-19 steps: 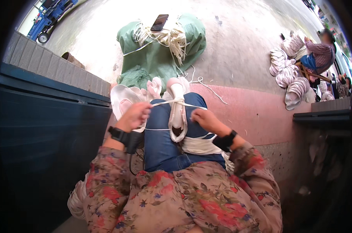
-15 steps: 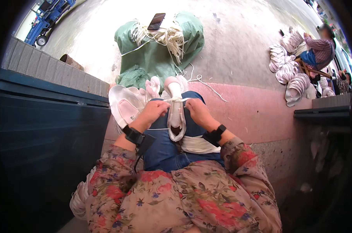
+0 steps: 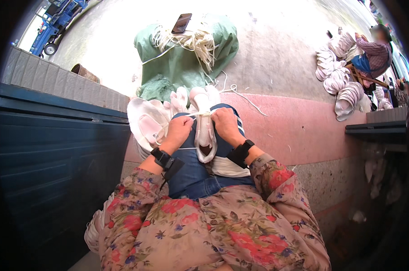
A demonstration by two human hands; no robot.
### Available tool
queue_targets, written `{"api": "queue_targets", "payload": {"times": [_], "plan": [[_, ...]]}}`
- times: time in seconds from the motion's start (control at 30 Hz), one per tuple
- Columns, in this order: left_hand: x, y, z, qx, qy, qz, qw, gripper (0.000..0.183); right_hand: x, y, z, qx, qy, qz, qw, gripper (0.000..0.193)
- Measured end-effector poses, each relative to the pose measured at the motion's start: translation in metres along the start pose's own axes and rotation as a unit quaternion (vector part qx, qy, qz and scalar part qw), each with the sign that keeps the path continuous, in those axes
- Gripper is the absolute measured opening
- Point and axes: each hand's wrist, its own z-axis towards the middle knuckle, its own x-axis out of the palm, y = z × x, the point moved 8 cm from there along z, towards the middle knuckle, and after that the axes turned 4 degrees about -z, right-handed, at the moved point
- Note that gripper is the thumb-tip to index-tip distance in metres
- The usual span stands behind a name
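A white shoe (image 3: 205,135) lies lengthwise between my knees, its toe pointing away and its heel opening toward me. Across its upper part runs a cream shoelace (image 3: 193,114). My left hand (image 3: 180,128) is closed on the lace to the left of the shoe, and a loose length of it curves out beside the wrist. On the other side my right hand (image 3: 225,123) is closed too, close against the shoe's right edge, pinching the lace; its fingertips are partly hidden. A bundle of white laces (image 3: 229,167) rests over my right thigh.
Stacked white shoe uppers (image 3: 143,118) stand left of my knees. Ahead, a green-covered stand (image 3: 177,67) holds a heap of laces (image 3: 200,43) and a phone (image 3: 182,23). A dark blue panel (image 3: 55,158) borders my left. Far right, a person (image 3: 377,54) sits beside shoe stacks (image 3: 335,79).
My right hand has come slightly left, nearer the shoe. A loop of lace now shows left of my left hand. The whole view has shifted a little.
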Motion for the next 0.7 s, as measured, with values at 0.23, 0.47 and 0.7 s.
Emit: {"api": "queue_targets", "payload": {"times": [0.23, 0.47, 0.7], "plan": [[0.013, -0.034, 0.002, 0.235, -0.037, 0.302, 0.923, 0.011, -0.007, -0.003, 0.002, 0.006, 0.002, 0.042, 0.999, 0.02], [0.024, -0.075, -0.003, 0.336, -0.026, 0.5, 0.798, 0.008, -0.009, -0.003, 0.001, 0.035, -0.012, -0.023, 0.999, 0.023], [0.025, -0.042, 0.017, 0.197, 0.065, 0.456, 0.866, 0.006, -0.01, 0.0, -0.002, 0.02, -0.005, -0.057, 0.998, 0.026]]}}
